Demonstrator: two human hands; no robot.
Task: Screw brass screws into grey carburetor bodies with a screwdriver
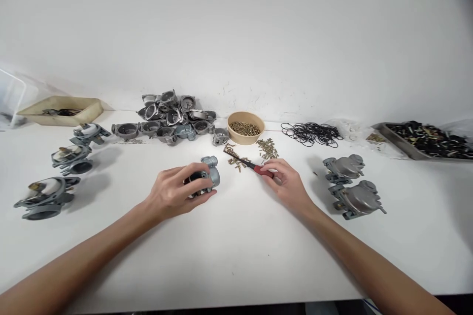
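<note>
My left hand is wrapped round a grey metal carburetor in the middle of the white table, its fingers hiding much of the body. In my right hand is a screwdriver with a red and black handle. Its dark shaft points up and left, the tip over a loose scatter of small brass screws. A second small pile of screws lies just beyond my right fingers.
Behind stand a paper bowl of screws, heaped metal float bowls and black rubber rings. Carburetor bodies line the left; assembled carburetors sit right. A yellowish tray and a metal tray of parts flank them.
</note>
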